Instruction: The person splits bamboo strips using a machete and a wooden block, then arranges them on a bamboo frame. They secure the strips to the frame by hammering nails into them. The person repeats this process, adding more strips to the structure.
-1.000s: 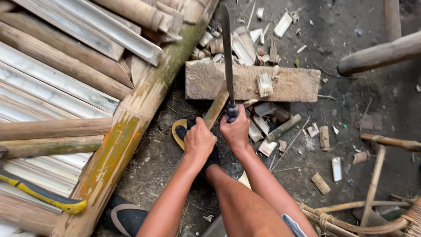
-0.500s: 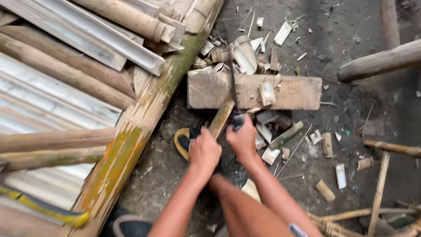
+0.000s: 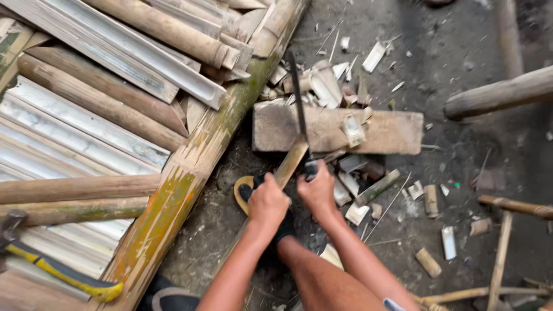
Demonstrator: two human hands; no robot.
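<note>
Gripping a long dark steel chopping blade [image 3: 298, 103] in our right hand [image 3: 318, 193], fingers closed on its handle, we steady a pale split bamboo strip [image 3: 290, 164] in our clenched left hand [image 3: 266, 203]; both lie against the flat wooden chopping block [image 3: 391, 131]; splitting looks underway; the next stroke, we judge, needs the edge centred.

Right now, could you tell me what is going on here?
A person is working bamboo on the ground. The left hand holds a bamboo strip slanted against a wooden block. The right hand holds a long knife, its blade lying over the strip's top end. Offcuts litter the ground, and split bamboo is piled to the left.
</note>
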